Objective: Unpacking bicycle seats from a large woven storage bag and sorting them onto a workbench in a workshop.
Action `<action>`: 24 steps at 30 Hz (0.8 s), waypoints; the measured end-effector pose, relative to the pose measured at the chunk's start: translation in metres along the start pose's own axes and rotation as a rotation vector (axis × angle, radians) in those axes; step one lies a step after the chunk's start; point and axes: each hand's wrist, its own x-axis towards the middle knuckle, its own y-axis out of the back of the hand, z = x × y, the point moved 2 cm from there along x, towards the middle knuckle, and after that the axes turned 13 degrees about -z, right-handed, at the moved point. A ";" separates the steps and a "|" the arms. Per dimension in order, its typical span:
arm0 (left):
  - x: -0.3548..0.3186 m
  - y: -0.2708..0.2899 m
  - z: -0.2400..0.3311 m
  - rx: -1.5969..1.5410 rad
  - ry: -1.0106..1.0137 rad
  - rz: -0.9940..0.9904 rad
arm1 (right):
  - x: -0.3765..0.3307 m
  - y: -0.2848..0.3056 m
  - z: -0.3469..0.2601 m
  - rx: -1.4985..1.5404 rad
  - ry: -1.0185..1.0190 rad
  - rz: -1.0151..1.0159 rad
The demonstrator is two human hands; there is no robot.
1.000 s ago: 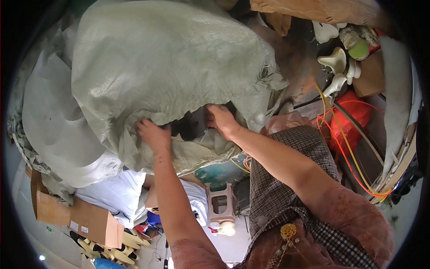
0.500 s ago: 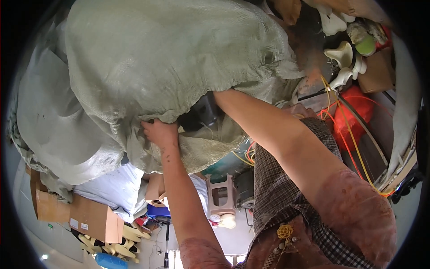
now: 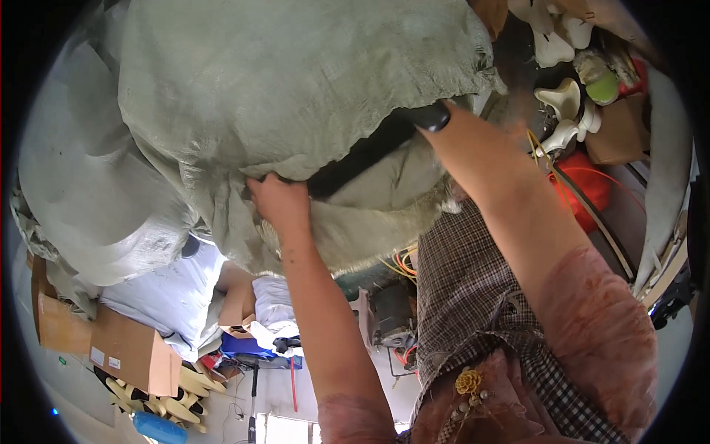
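Observation:
A large grey-green woven sack (image 3: pixel 296 81) fills the upper middle, bulging and wrinkled. My left hand (image 3: pixel 281 200) is closed on the lower edge of its mouth, fingers bunched in the fabric. Through the mouth my right forearm (image 3: pixel 503 170) reaches in from the right, and the sack hides that hand and its fingers. A smooth black piece with a rounded end (image 3: pixel 435 117) shows at the opening, against my right wrist. More of its dark length, or the dark inside of the sack, runs left toward my left hand.
Another full sack (image 3: pixel 96 170) stands at left. Cardboard boxes (image 3: pixel 129 351), a blue roll (image 3: pixel 159 428) and pale cut pieces (image 3: pixel 166 403) lie below it. Toward the upper right are cream curved parts (image 3: pixel 562 100), a red bag (image 3: pixel 588 189) and yellow cords (image 3: pixel 536 148).
My right arm has moved right and upward along the sack's mouth, which gapes wider. The black piece's rounded end has come into sight by my wrist. My left hand keeps its hold, slightly lower-right.

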 end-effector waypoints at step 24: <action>0.016 -0.022 0.031 0.361 -0.005 -0.157 | -0.011 -0.049 -0.050 -0.118 0.300 0.175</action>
